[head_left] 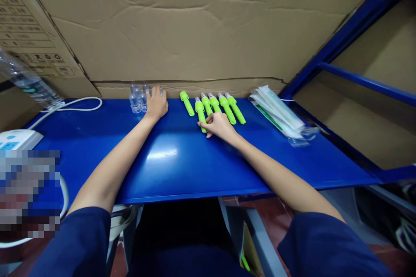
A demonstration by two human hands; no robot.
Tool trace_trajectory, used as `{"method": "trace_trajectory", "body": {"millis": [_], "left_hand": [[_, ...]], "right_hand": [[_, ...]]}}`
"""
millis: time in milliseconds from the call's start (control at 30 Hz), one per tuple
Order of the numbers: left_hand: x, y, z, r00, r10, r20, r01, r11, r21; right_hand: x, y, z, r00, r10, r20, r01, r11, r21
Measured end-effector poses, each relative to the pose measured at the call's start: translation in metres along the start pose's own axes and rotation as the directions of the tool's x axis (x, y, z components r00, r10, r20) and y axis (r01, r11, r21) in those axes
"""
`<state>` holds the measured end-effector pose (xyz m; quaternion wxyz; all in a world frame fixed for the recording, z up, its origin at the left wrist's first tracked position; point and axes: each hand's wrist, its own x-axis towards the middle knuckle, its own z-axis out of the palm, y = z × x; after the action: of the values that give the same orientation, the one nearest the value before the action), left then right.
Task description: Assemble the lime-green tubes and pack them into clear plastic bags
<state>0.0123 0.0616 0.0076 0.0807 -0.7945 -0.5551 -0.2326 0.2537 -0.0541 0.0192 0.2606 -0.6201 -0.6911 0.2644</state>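
Left hand (157,103) at clear plastic tubes (134,103), right hand (219,124) on slim green stick (200,111)

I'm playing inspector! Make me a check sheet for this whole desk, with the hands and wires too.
Surface: blue tabletop, shiny.
Job's things: six green sticks, five showing clear tips; clear plastic pieces, partly hidden.
Clutter: white packets at right; plastic bottle, tilted, and power strip at left.
Hands: left hand over the clear pieces; right hand at one stick's near end, grip unclear.
Cables: white cable running from the power strip, looping near the bottle.
Surroundings: cardboard behind; blue frame at right.
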Motion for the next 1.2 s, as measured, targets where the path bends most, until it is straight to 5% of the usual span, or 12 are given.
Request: {"method": "trace_trajectory", "body": {"millis": [233, 400, 500, 633, 833, 1200], "left_hand": [[0.005, -0.013, -0.004, 0.994, 0.039, 0.104, -0.031, 0.996, -0.086], [0.003, -0.022, -0.008, 0.974, 0.168, 0.155, -0.132, 0.967, -0.216], [-0.007, -0.024, -0.008, 0.939, 0.272, 0.208, -0.186, 0.915, -0.358], [-0.026, -0.021, -0.008, 0.930, 0.316, 0.188, -0.194, 0.856, -0.478], [-0.044, -0.015, -0.012, 0.937, 0.327, 0.124, -0.207, 0.804, -0.558], [-0.047, -0.015, -0.016, 0.927, 0.363, 0.094, -0.260, 0.804, -0.536]], "right_hand": [[0.003, 0.005, 0.007, 1.000, -0.012, -0.003, 0.012, 1.000, -0.016], [0.003, 0.003, 0.008, 0.994, -0.010, -0.111, -0.011, 0.983, -0.184], [-0.001, -0.003, 0.006, 0.983, -0.103, -0.153, 0.026, 0.899, -0.438], [-0.009, -0.010, -0.001, 0.974, -0.226, -0.021, 0.164, 0.763, -0.625], [-0.002, 0.006, -0.001, 0.964, -0.237, 0.118, 0.259, 0.743, -0.618], [0.025, 0.030, 0.007, 0.944, -0.328, 0.027, 0.292, 0.798, -0.527]]}}
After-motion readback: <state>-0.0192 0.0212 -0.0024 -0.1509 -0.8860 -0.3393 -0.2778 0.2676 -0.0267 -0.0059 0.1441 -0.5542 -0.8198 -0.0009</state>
